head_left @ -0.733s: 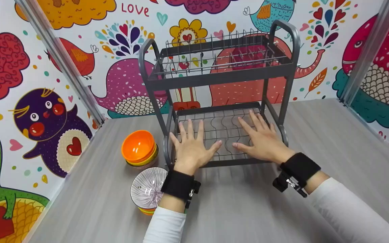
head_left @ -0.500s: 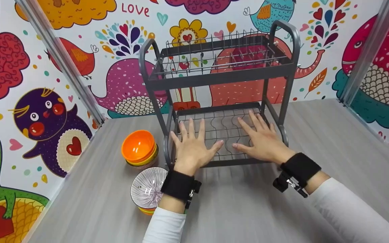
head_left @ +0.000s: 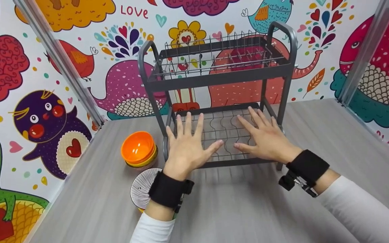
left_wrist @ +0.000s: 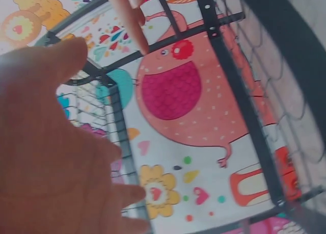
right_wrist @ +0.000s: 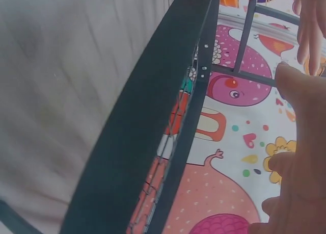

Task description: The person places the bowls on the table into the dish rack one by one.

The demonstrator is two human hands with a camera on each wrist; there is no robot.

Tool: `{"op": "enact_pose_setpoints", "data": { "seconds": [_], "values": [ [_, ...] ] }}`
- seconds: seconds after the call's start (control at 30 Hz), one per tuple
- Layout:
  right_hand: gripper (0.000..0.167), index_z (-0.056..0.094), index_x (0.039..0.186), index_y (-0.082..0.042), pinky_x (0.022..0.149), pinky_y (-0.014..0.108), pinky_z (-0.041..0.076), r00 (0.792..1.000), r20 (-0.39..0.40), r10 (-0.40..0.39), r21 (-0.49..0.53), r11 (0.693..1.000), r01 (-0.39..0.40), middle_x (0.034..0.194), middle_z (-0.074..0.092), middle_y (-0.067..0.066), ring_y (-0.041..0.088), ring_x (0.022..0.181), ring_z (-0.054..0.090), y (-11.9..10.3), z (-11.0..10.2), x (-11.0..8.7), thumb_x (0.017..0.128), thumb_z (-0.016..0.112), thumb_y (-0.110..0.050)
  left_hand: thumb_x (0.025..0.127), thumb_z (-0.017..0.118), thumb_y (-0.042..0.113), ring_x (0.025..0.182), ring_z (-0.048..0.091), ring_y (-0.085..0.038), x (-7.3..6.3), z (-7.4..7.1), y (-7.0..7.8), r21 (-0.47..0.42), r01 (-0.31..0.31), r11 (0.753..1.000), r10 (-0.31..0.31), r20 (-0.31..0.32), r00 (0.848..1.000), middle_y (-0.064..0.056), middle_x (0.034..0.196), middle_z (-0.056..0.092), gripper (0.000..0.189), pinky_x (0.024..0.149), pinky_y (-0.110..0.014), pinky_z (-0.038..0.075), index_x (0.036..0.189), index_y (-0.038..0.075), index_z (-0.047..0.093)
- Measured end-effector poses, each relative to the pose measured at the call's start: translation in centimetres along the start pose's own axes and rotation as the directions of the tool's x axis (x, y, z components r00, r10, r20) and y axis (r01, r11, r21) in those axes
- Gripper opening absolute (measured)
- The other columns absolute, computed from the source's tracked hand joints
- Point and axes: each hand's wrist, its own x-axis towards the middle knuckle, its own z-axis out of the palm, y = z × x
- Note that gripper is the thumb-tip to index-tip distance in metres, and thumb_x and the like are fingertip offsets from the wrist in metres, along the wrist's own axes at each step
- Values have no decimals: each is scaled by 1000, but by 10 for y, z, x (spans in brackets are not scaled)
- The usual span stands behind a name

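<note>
A dark grey two-tier dish rack (head_left: 219,79) stands on the grey table, its wire shelves bare. My left hand (head_left: 187,145) is spread flat, palm down, over the left part of the lower wire shelf (head_left: 228,130). My right hand (head_left: 263,136) is spread the same way over the right part. Neither hand holds anything. The left wrist view shows my straight fingers (left_wrist: 56,157) before the rack's wires (left_wrist: 239,91). The rack's front rail (right_wrist: 153,137) and my fingers (right_wrist: 300,173) fill the right wrist view.
A stack of orange bowls (head_left: 138,150) sits left of the rack. A striped white bowl (head_left: 140,192) lies nearer me, partly hidden by my left wrist. Metal posts (head_left: 59,60) and patterned walls close in the table on the left, back and right.
Both hands have lifted slightly and drifted a little; the left arm now covers more of the striped bowl. The rack and bowls have not moved.
</note>
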Motion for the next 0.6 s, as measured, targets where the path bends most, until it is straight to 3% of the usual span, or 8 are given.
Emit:
{"op": "enact_pose_setpoints", "data": {
  "seconds": [0.17, 0.27, 0.4, 0.6],
  "values": [
    [88, 25, 158, -22, 116, 73, 12, 999, 11, -40, -33, 999, 40, 167, 10, 17, 44, 152, 10, 0, -11, -8, 88, 57, -65, 87, 42, 77, 155, 3, -40, -16, -16, -10, 32, -74, 997, 73, 32, 997, -11, 168, 8, 93, 122, -65, 6, 160, 29, 10],
    [87, 29, 156, -20, 116, 71, 17, 996, 17, -86, -57, 995, 87, 165, 17, 17, 44, 151, 19, 1, -15, -16, 87, 61, -63, 88, 49, 73, 153, 15, -39, -26, -20, -20, 62, -154, 986, 151, 51, 987, -13, 166, 19, 92, 122, -61, 16, 159, 27, 15],
    [84, 38, 153, -17, 115, 68, 24, 991, 33, -133, -62, 989, 135, 161, 29, 19, 42, 146, 33, 4, -14, -27, 85, 68, -57, 86, 59, 67, 146, 36, -36, -39, -17, -38, 58, -233, 971, 229, 64, 971, -15, 159, 35, 93, 118, -54, 33, 158, 19, 23],
    [73, 50, 144, -11, 106, 56, 45, 981, 7, -193, -47, 980, 193, 145, 52, 19, 37, 131, 53, 11, -1, -37, 84, 75, -43, 86, 66, 59, 124, 59, -33, -64, -8, -64, 79, -259, 963, 255, 50, 966, -19, 138, 57, 83, 104, -47, 50, 146, 6, 44]
  ]
}}
